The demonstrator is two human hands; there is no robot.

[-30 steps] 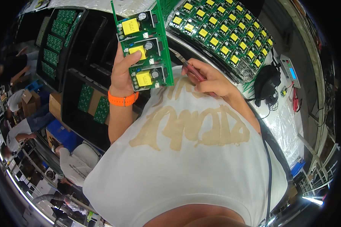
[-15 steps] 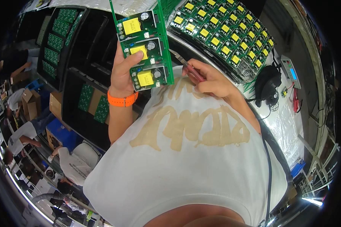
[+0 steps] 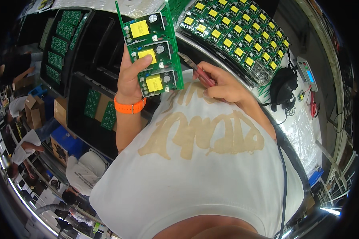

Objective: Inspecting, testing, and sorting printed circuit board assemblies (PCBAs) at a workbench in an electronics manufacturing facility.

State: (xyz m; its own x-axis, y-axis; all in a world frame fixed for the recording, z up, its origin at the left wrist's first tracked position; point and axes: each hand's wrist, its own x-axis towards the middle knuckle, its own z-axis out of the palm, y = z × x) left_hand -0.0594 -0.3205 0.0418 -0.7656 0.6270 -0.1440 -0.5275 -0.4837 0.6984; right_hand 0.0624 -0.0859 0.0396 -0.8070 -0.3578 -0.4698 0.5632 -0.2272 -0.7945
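Observation:
A green circuit board panel (image 3: 177, 69) with three yellow transformers in a column stands tilted up before me. My left hand (image 3: 132, 75), with an orange watch strap at the wrist, grips it by the left edge, thumb lying on the middle transformer. Two thin green strips stick up from its far end. In my right hand (image 3: 225, 85) is a pair of red-handled cutters (image 3: 203, 75), fingers closed round the handles. Their metal jaws point up and left, close to the panel's right edge; whether they touch it I cannot tell.
Rows of similar assembled boards (image 3: 237, 40) lie at the far right. Near them are a black cable bundle (image 3: 283, 89) and a meter with a lit display (image 3: 307, 73). Black racks (image 3: 73, 40) with bare green boards stand left. Co-workers (image 3: 83, 171) sit beyond, at lower left.
The cutters have turned slightly, and their handles look broader. Both hands keep their grips on the panel and the cutters. At the left, a co-worker's arm has lowered.

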